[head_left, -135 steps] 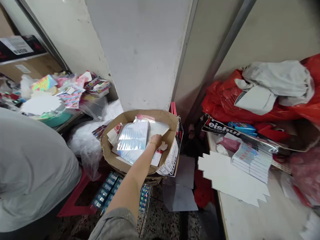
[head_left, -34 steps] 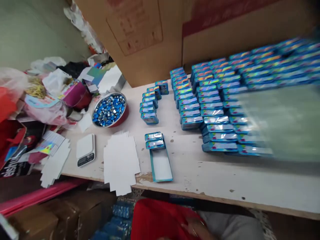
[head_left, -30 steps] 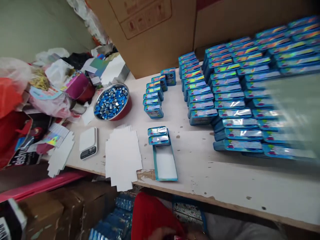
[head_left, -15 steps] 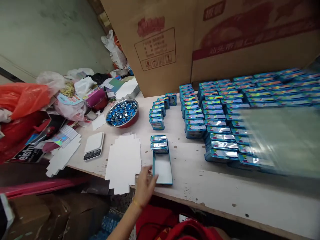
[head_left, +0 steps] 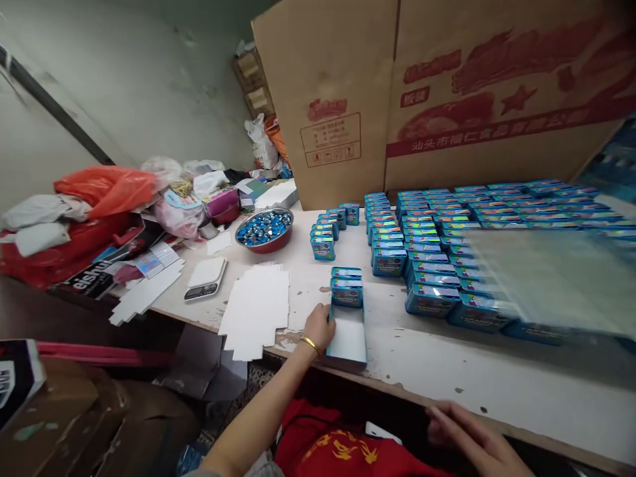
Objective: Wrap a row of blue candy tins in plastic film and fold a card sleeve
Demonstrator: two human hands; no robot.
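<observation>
My left hand (head_left: 319,328), a gold bangle on its wrist, is closed on the left wall of a shallow blue box with a white inside (head_left: 348,334) near the table's front edge. Two small blue tins (head_left: 346,291) stand on edge at the far end of that box, and its near part shows bare white. My right hand (head_left: 470,434) hangs low in front of the table edge at the right, fingers loosely stretched, nothing visible in it. Left of the box lies a stack of flat white card blanks (head_left: 258,308).
Rows of blue tins (head_left: 432,265) fill the right side, partly under a clear plastic sheet (head_left: 551,275). A short row of tins (head_left: 322,245), a bowl of blue-and-silver pieces (head_left: 289,244) and a white scale (head_left: 206,278) stand farther back. A large carton (head_left: 348,66) rises behind.
My left hand has closed on the box's side. My right hand has come into view at lower right. The view has shifted, so the tabletop sits differently in the picture.
</observation>
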